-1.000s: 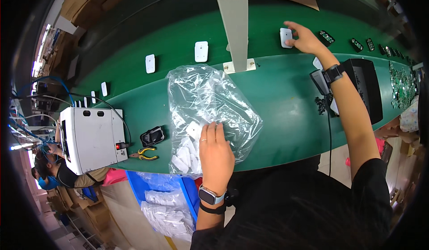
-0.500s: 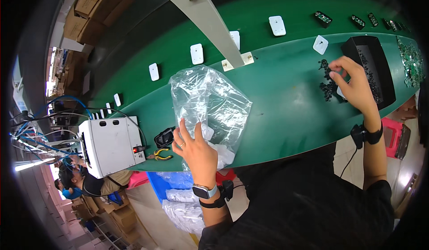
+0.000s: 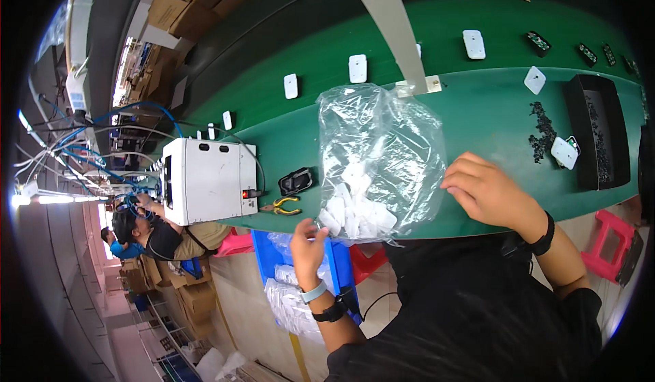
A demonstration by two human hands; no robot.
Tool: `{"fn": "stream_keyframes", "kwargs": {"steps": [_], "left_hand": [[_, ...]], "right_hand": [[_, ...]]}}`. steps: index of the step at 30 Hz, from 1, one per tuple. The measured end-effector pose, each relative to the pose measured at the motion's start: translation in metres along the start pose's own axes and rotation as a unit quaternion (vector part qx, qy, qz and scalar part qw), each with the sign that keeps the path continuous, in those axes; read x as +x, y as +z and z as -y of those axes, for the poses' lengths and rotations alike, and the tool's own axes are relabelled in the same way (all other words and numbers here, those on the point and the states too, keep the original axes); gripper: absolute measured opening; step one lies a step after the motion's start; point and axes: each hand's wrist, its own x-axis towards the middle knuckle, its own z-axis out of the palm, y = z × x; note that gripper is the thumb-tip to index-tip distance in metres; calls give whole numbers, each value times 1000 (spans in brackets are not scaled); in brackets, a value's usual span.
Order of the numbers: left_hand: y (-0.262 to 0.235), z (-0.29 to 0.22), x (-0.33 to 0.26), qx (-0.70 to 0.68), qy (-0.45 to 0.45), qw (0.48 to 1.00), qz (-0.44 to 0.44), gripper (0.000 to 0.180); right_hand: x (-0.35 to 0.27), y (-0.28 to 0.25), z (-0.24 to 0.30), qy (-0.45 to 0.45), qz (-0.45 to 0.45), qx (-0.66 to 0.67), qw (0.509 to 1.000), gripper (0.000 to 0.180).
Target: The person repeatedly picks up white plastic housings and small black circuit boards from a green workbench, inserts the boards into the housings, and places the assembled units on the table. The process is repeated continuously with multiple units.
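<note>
A clear plastic bag (image 3: 382, 133) lies on the green table, with several white plastic covers (image 3: 358, 211) gathered at its near end. My left hand (image 3: 309, 249) is open at the table's front edge, beside the bag's near left corner, fingers slightly bent. At the bag's right edge, my right hand (image 3: 486, 194) has its fingers curled together against the thumb; whether they pinch anything is hidden. Further right are a heap of small black parts (image 3: 541, 133) and a white cover with a green circuit board (image 3: 565, 153). A black open box (image 3: 588, 167) holds more small black parts.
White covers (image 3: 358, 69) and black housings with circuit boards (image 3: 537, 43) line the far green strip. A metal post (image 3: 392, 27) rises behind the bag. To the left are a white machine (image 3: 211, 181), yellow-handled pliers (image 3: 286, 206) and a black tray-like part (image 3: 296, 181). A co-worker (image 3: 160, 235) sits beyond.
My right hand has come from the small black parts to the bag's right edge. My left hand has drawn back off the bag, uncovering the white covers. The view has swung left.
</note>
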Motion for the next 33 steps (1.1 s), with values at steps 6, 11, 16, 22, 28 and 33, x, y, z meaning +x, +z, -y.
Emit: {"fn": "stream_keyframes", "kwargs": {"steps": [6, 11, 16, 22, 28, 33], "left_hand": [[2, -11, -5, -249, 29, 968, 25, 7], [0, -113, -22, -465, 177, 864, 78, 7], [-11, -88, 6, -568, 116, 814, 24, 10], [7, -46, 22, 50, 205, 911, -355, 27], [77, -183, -66, -46, 407, 912, -36, 6], [152, -203, -82, 108, 355, 926, 65, 40]], "right_hand": [[-7, 10, 0, 2, -3, -10, 1000, 13], [-28, 2, -7, 63, -23, -21, 998, 11], [-41, -12, -7, 87, -59, -21, 994, 10], [-63, -18, -22, 143, -98, -64, 983, 9], [-83, -49, -31, 223, -173, -159, 946, 8], [-101, -89, -40, 323, -263, -168, 894, 9]]}}
